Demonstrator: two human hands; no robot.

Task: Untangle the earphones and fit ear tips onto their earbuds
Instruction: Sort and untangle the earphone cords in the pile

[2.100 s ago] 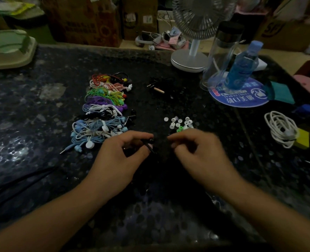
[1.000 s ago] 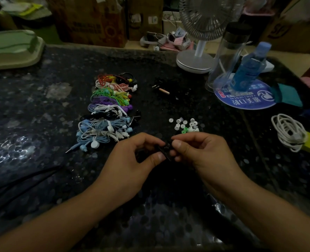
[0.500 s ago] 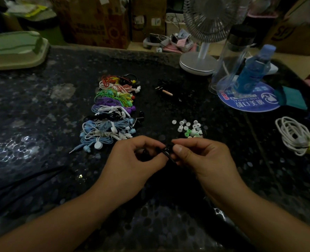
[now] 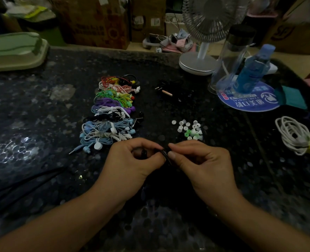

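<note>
Single head view, worn by person, faces forward and down across dark table (image 4: 41, 110). Hands (image 4: 132, 160) close at lower centre, forearms entering from bottom edge. Fan (image 4: 201, 57) and boxes (image 4: 96, 20) far, along top. Wide-angle bend at edges.

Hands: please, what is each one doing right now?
Left hand: fingers curled, pinching the black earphone.
Right hand: pinching the same earphone from the other side.
</note>
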